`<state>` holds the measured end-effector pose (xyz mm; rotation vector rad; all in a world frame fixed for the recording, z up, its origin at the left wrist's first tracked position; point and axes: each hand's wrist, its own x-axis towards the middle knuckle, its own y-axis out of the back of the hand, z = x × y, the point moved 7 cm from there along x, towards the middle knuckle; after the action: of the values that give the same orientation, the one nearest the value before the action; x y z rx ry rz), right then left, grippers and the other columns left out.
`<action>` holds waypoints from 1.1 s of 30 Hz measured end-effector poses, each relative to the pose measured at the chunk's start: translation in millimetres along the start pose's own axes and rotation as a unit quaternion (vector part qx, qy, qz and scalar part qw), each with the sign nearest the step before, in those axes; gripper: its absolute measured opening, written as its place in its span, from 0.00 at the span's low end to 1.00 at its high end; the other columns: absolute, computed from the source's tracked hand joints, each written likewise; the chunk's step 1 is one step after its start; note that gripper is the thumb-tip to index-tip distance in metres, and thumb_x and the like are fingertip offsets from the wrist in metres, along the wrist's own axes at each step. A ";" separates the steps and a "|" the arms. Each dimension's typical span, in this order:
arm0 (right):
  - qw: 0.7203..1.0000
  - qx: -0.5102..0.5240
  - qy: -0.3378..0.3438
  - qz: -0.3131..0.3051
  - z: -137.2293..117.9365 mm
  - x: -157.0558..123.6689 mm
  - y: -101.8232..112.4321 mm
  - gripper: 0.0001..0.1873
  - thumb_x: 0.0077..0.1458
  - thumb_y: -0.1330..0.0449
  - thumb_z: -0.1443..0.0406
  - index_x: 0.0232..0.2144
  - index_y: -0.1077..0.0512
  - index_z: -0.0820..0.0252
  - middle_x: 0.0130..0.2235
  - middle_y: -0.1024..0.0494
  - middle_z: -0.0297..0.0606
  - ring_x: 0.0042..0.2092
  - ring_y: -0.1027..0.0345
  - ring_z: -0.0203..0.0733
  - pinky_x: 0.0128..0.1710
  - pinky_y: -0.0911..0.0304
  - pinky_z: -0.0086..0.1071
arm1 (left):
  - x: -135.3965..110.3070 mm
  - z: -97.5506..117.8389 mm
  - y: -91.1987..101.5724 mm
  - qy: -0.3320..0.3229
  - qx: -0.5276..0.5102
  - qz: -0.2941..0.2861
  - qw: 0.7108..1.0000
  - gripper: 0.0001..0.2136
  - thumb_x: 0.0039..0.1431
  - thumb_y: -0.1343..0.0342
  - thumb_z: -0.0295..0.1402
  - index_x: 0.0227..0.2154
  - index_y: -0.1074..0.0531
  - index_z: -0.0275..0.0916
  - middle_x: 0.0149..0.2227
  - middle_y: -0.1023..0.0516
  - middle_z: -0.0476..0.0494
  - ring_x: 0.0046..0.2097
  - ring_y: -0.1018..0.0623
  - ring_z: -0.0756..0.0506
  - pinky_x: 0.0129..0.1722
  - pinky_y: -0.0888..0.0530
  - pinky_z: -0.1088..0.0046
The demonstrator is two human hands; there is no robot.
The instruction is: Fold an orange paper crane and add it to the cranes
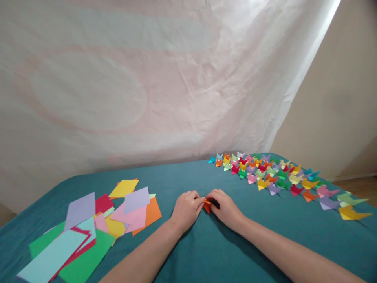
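A small piece of folded orange paper is pinched between both hands just above the middle of the table. My left hand grips its left edge, fingers closed. From the other side my right hand holds it, thumb and fingers pressed together. Parts of the paper are hidden behind the fingertips. Off to the right stand rows of small folded paper birds in many colours.
Loose coloured paper sheets, among them a purple sheet and a green sheet, overlap in a spread at the left. A teal cloth covers the table. Behind it hangs a pale sheet beside a beige wall.
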<state>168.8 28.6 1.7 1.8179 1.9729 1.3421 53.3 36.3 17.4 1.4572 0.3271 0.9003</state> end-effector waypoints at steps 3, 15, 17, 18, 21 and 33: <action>0.999 -0.033 0.011 -0.013 1.6 -0.4 0.8 0.12 0.49 0.45 0.77 0.33 0.28 0.59 0.34 0.28 0.38 0.39 0.37 0.41 0.40 0.39 0.34 | 0.9 4.2 1.0 -0.019 0.046 -0.004 0.999 0.13 0.64 0.56 0.35 0.37 0.26 0.42 0.33 0.28 0.44 0.34 0.30 0.46 0.35 0.35 0.70; 0.989 -0.131 0.050 -0.036 -1.3 -1.2 -1.9 0.11 0.54 0.43 0.71 0.38 0.25 0.53 0.36 0.24 0.35 0.39 0.35 0.40 0.41 0.40 0.33 | 2.2 4.9 1.6 -0.048 0.093 0.002 0.994 0.11 0.63 0.53 0.34 0.33 0.26 0.41 0.29 0.28 0.46 0.33 0.29 0.47 0.34 0.36 0.70; 0.987 -0.145 0.055 -0.035 -3.8 -1.9 -0.6 0.11 0.55 0.43 0.70 0.38 0.25 0.53 0.36 0.24 0.36 0.38 0.35 0.40 0.41 0.41 0.33 | 1.0 1.5 1.7 -0.046 0.083 0.003 0.995 0.10 0.62 0.52 0.34 0.34 0.25 0.42 0.31 0.28 0.46 0.34 0.29 0.47 0.34 0.35 0.71; 0.986 -0.150 0.058 -0.034 -5.3 -2.3 0.1 0.10 0.55 0.43 0.70 0.38 0.25 0.53 0.35 0.24 0.36 0.38 0.35 0.40 0.40 0.41 0.33 | 0.1 -0.8 1.6 -0.046 0.075 0.004 0.996 0.09 0.62 0.51 0.34 0.35 0.25 0.43 0.32 0.28 0.47 0.35 0.29 0.47 0.34 0.35 0.72; 0.986 -0.152 0.063 -0.031 -9.0 -3.0 2.1 0.11 0.56 0.44 0.70 0.39 0.25 0.54 0.35 0.25 0.36 0.38 0.35 0.40 0.40 0.41 0.32 | -3.6 -8.1 1.7 -0.053 -0.014 0.007 0.998 0.09 0.61 0.50 0.32 0.41 0.27 0.44 0.35 0.28 0.47 0.38 0.29 0.48 0.37 0.33 0.74; 0.987 -0.143 0.071 -0.019 -6.0 -2.3 -0.3 0.11 0.56 0.43 0.70 0.39 0.25 0.55 0.34 0.25 0.36 0.38 0.35 0.39 0.40 0.40 0.31 | -5.3 -1.8 5.3 -0.075 0.058 0.024 0.995 0.10 0.63 0.53 0.33 0.38 0.26 0.43 0.33 0.28 0.47 0.35 0.28 0.49 0.35 0.33 0.74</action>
<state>165.4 23.7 4.0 1.5863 1.7551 1.6856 47.0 33.2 20.4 1.6362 0.2371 0.8148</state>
